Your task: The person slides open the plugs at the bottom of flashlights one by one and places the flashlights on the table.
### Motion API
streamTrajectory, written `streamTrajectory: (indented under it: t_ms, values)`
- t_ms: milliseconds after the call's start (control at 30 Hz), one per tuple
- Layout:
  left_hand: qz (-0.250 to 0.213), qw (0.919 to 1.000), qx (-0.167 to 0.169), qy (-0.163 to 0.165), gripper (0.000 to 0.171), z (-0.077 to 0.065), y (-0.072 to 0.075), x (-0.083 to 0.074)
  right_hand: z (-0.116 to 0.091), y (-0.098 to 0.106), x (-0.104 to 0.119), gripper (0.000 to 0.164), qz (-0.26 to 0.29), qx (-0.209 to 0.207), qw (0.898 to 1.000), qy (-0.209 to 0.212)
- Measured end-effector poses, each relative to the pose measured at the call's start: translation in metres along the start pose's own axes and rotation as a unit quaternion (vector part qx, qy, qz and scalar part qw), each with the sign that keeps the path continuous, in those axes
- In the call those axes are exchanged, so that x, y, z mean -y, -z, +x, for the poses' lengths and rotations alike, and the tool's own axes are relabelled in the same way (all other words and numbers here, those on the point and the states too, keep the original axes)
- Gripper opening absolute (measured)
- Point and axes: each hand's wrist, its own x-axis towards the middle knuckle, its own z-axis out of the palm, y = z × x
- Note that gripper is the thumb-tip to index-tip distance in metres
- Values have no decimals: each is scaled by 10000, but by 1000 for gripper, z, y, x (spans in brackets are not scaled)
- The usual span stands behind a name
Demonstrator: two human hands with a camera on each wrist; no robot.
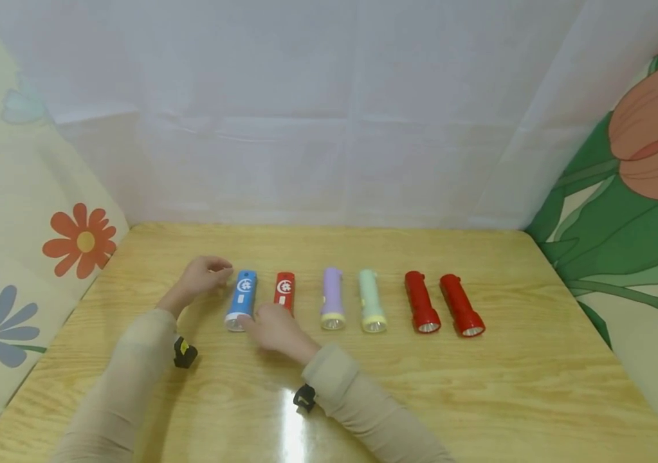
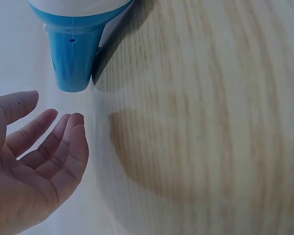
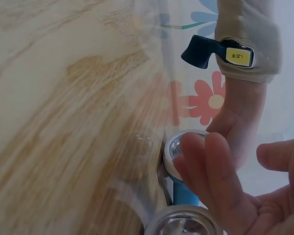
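Observation:
A blue flashlight [image 1: 240, 301] with a white emblem and white head lies at the left end of a row on the table. Just left of its tail end is my left hand [image 1: 204, 275], relaxed and holding nothing; the left wrist view shows its fingers [image 2: 71, 152] loosely bent, apart from the blue tail [image 2: 73, 63]. My right hand [image 1: 278, 329] reaches over the head of a red flashlight [image 1: 285, 286] with a white emblem, hiding that end. Its fingertips are by the blue flashlight's head. Extended fingers [image 3: 218, 164] overlap the two flashlight heads in the right wrist view.
Further right in the row lie a lilac flashlight [image 1: 332, 292], a mint green flashlight [image 1: 370, 296] and two plain red flashlights, one [image 1: 420, 299] beside the other [image 1: 460, 302]. A white cloth [image 1: 329, 128] hangs behind the wooden table [image 1: 479, 399]; flowered panels flank it.

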Motion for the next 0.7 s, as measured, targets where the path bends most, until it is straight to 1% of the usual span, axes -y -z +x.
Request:
streamTrajectory:
  t_ms: [100,233,367,500,600,700]
  values:
    - [36,10000,-17,7,37,1,-2,0,2,-2,-1,37,-107,-74,9998,178]
    - [29,10000,25,-28,35,2,-4,0,3,-6,-1,36,-258,-221,9991,264]
    - [-39,10000,68,-29,34,6,-5,1,5,-9,-1,35,-288,-202,9994,61]
    - [-158,9998,86,28,33,8,-7,4,7,-13,3,36,-323,-46,9992,-234]
    - [-219,9997,129,41,34,9,-9,4,7,-14,6,38,-452,15,9984,-335]
    - [-235,9994,248,4,36,9,-10,3,7,-15,8,38,-608,18,9977,-286]
